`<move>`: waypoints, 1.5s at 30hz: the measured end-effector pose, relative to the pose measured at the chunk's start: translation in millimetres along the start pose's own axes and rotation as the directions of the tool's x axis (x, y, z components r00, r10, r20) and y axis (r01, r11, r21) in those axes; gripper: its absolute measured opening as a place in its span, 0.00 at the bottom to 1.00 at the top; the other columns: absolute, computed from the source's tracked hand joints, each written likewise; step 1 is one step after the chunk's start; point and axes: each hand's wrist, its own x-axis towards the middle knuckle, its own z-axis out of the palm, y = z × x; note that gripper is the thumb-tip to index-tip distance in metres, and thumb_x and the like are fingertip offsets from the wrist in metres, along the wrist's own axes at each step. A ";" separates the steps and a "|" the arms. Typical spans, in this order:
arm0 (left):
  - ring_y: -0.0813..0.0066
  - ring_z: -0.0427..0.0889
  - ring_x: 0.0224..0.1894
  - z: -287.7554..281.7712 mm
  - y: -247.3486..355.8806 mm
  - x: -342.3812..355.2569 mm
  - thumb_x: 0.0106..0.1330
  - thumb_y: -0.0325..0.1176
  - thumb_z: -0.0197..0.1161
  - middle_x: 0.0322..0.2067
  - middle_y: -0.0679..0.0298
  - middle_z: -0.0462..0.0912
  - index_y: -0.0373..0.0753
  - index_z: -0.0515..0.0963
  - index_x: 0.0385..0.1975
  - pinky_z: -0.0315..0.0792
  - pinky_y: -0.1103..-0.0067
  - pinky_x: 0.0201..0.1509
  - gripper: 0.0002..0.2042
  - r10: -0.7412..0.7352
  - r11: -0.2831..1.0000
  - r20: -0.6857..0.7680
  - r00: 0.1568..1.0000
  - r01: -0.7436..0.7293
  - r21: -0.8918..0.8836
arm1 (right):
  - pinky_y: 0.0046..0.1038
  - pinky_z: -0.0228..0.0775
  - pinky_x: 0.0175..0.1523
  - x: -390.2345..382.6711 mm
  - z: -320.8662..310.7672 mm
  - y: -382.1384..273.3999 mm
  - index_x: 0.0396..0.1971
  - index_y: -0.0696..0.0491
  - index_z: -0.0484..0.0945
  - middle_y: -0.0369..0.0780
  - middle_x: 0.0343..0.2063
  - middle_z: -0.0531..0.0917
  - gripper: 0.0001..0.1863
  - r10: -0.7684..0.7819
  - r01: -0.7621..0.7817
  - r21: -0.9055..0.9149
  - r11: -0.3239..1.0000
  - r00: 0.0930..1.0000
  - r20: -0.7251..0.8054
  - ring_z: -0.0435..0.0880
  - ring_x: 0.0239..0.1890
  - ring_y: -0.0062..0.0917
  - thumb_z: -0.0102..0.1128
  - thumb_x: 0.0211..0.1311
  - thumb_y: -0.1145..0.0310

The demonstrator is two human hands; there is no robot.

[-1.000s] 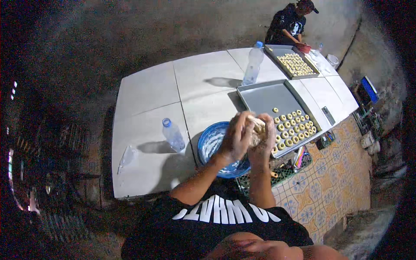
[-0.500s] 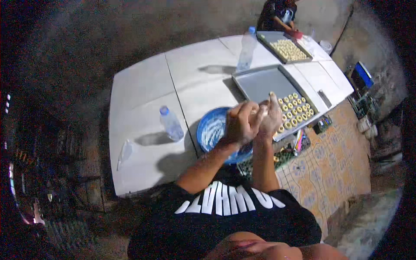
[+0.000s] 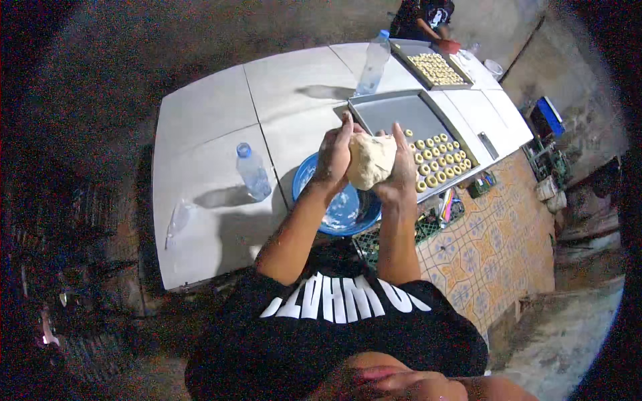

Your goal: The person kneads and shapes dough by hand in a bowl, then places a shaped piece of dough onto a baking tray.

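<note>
A pale lump of dough [image 3: 370, 161] is held up between my two hands. My left hand [image 3: 334, 157] presses its left side, thumb pointing up, and my right hand [image 3: 402, 170] cups its right side with fingers round it. Beneath them, partly hidden by my hands and forearms, is a blue basin [image 3: 342, 212] streaked with white flour. Just right of my right hand, rows of small dough rings [image 3: 438, 160] lie in the near part of a grey metal tray [image 3: 394, 110].
One clear plastic bottle [image 3: 253, 175] stands on the white table [image 3: 207, 120] to the left, another bottle [image 3: 373, 65] behind the tray. A second tray of rings [image 3: 438, 70] lies at the far end, where a co-worker [image 3: 422, 20] handles a red container. A crumpled clear bag [image 3: 177, 220] lies far left.
My hands were pressed together over the basin, hiding the dough. Now they have moved apart, toward the left, and the lump shows between them. The whole view has shifted slightly.
</note>
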 end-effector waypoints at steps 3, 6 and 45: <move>0.79 0.77 0.29 -12.8 -8.0 1.9 0.72 0.52 0.52 0.24 0.66 0.79 0.34 0.78 0.30 0.72 0.78 0.38 0.23 0.053 0.999 0.023 0.998 -0.053 0.010 | 0.37 0.79 0.45 -19.0 27.3 4.1 0.38 0.55 0.75 0.43 0.33 0.83 0.18 -0.101 0.098 -0.073 0.993 0.994 -0.043 0.84 0.35 0.34 0.51 0.70 0.53; 0.62 0.79 0.40 -31.0 -18.5 3.5 0.68 0.40 0.59 0.36 0.53 0.79 0.32 0.74 0.43 0.71 0.71 0.49 0.15 0.599 0.623 0.139 0.789 -0.567 0.539 | 0.34 0.74 0.51 -27.4 31.9 7.3 0.50 0.56 0.70 0.44 0.44 0.79 0.24 -0.157 0.188 -0.317 0.930 0.980 0.121 0.80 0.44 0.30 0.44 0.71 0.49; 0.69 0.73 0.21 13.4 -3.6 -19.7 0.68 0.33 0.56 0.18 0.55 0.76 0.29 0.75 0.25 0.69 0.73 0.30 0.14 0.603 0.711 -0.060 0.796 -0.501 0.494 | 0.22 0.70 0.32 -13.3 7.5 40.7 0.36 0.59 0.82 0.36 0.25 0.84 0.15 -0.734 0.474 -0.864 0.173 0.647 0.208 0.77 0.27 0.15 0.58 0.68 0.61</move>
